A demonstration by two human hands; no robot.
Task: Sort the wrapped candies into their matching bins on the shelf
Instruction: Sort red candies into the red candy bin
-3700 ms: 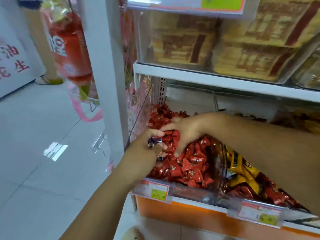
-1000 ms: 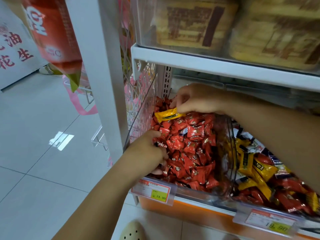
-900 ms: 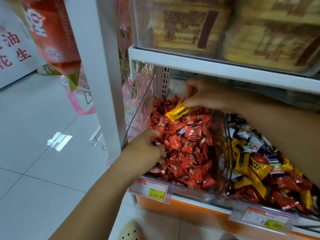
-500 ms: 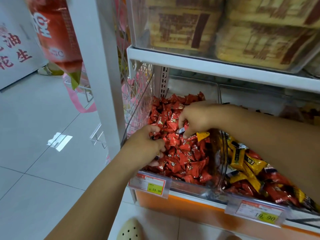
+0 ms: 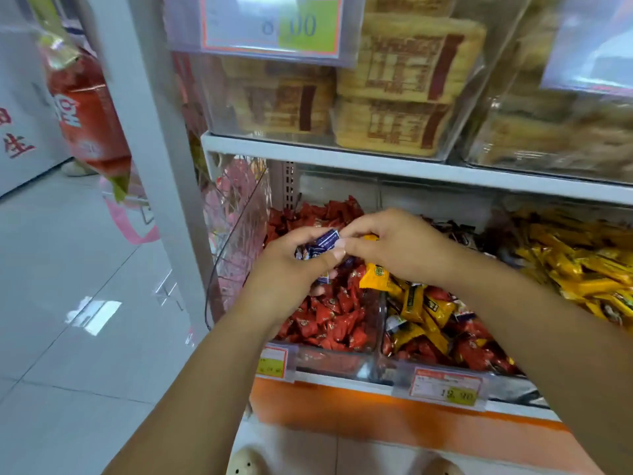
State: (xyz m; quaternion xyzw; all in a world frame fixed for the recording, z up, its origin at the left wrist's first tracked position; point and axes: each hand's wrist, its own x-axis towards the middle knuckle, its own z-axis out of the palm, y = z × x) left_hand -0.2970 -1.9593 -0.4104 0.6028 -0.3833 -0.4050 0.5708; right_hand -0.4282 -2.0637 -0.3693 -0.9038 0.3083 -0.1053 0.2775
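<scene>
My left hand (image 5: 291, 269) is raised over the red candy bin (image 5: 329, 317) and grips a few blue wrapped candies (image 5: 322, 242) in its curled fingers. My right hand (image 5: 394, 245) meets it from the right. Its fingertips touch the top blue candy, and a yellow wrapped candy (image 5: 375, 275) hangs from under its curled fingers. The red bin is heaped with red wrapped candies. To its right, the mixed bin (image 5: 428, 323) holds yellow, red and white candies together.
A bin of long yellow candies (image 5: 579, 262) sits at the far right. The white shelf board (image 5: 376, 166) above carries clear boxes of biscuits (image 5: 394, 97). Price tags (image 5: 445, 389) hang on the front rail. A white post (image 5: 154, 166) stands to the left, with tiled floor (image 5: 68, 303) beyond it.
My right hand has come up out of the red candies with the yellow candy and met my left hand. My left hand has lifted, and the blue candies now show.
</scene>
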